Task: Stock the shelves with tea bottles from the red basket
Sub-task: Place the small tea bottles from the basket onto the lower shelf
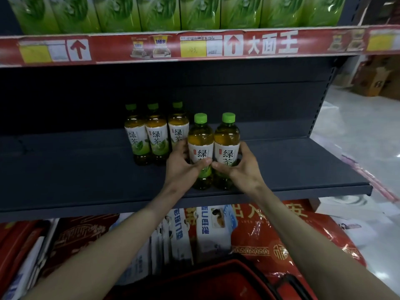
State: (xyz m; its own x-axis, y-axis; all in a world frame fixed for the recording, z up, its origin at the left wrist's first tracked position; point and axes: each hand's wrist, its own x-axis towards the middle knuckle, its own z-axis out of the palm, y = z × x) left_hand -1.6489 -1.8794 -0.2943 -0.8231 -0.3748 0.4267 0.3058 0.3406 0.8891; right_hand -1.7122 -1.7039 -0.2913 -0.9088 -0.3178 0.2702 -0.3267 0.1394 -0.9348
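Two green-capped tea bottles stand side by side near the front of the dark shelf (86, 176). My left hand (184, 165) wraps the left bottle (200, 141). My right hand (240, 167) wraps the right bottle (227, 137). Both bottles are upright, with their bases at the shelf surface. Behind and to the left, three more tea bottles (155, 135) stand in a row. The red basket (216, 280) sits at the bottom edge of the view, with its inside hidden.
Green packages (160, 11) fill the shelf above, behind a red price strip (194, 46). Below the dark shelf lie red bags (281, 239) and white-and-blue packs (212, 230). The shelf ends at the right, where pale floor (363, 135) and cardboard boxes (372, 81) show.
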